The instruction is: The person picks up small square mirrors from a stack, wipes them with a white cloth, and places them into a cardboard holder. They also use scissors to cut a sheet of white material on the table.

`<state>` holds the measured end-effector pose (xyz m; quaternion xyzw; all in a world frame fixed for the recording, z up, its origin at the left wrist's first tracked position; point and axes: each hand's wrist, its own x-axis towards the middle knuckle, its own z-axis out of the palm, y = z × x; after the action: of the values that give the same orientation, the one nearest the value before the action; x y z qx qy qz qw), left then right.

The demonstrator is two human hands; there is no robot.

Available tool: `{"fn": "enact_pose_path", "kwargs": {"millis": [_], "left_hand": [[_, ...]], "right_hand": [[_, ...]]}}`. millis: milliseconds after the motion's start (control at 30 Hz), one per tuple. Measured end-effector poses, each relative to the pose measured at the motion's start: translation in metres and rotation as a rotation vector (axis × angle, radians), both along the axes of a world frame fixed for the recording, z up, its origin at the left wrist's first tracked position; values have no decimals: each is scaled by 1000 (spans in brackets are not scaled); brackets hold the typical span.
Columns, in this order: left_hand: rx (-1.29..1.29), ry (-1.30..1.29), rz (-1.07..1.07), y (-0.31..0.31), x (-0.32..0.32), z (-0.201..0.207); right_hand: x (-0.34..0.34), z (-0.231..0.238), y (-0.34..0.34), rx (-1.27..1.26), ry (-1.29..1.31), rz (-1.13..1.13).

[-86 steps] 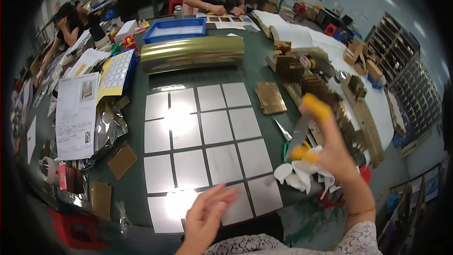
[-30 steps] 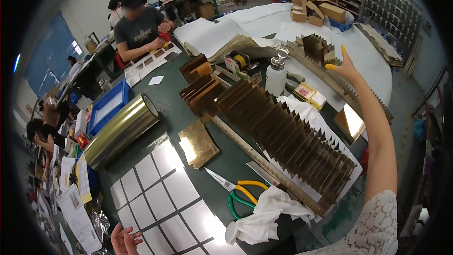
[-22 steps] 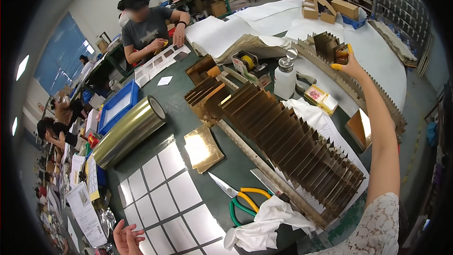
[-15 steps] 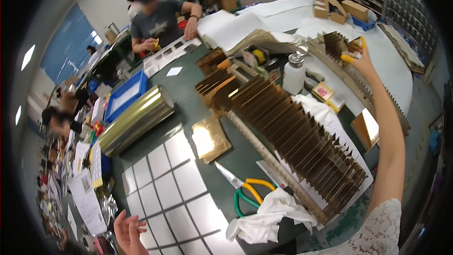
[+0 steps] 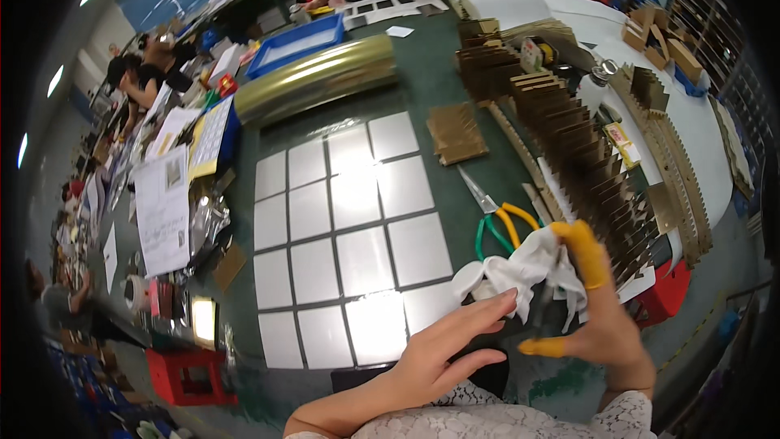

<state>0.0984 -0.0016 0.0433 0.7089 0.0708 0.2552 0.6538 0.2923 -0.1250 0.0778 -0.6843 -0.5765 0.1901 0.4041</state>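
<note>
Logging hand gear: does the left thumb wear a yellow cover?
No, the left hand shows a bare thumb, while yellow covers sit on the right hand's thumb and another finger.

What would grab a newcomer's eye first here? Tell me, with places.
First, the four-by-four grid of pale squares, bright with glare, in the middle of the dark green table. Then the shiny gold roll lying just beyond it, and the long row of brown plates standing to the right. At lower right, the yellow finger covers on the right hand stand out near a crumpled white cloth.
</note>
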Motion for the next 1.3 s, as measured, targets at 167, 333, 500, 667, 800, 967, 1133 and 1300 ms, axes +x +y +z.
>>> {"fn": "enact_pose_path", "kwargs": {"millis": [167,333,500,667,800,967,1133,1300], "left_hand": [[-103,155,145,0,-55,-14],[-356,140,422,13,-104,-31],[-833,-123,398,42,-135,-52],[-896,-117,384,49,-148,-58],[-898,-31,472,52,-146,-49],[-878,-86,412,55,-152,-53],[-856,-93,387,52,-154,-51],[-807,-39,416,49,-154,-46]], "right_hand": [[-63,-33,32,-43,-49,90],[-100,-39,52,-38,145,132],[-120,-57,56,117,531,106],[-139,-56,58,129,692,23],[-144,-58,61,118,689,1],[-145,-64,60,113,719,-27],[-145,-61,57,97,733,-50],[-140,-62,52,86,737,-30]]}}
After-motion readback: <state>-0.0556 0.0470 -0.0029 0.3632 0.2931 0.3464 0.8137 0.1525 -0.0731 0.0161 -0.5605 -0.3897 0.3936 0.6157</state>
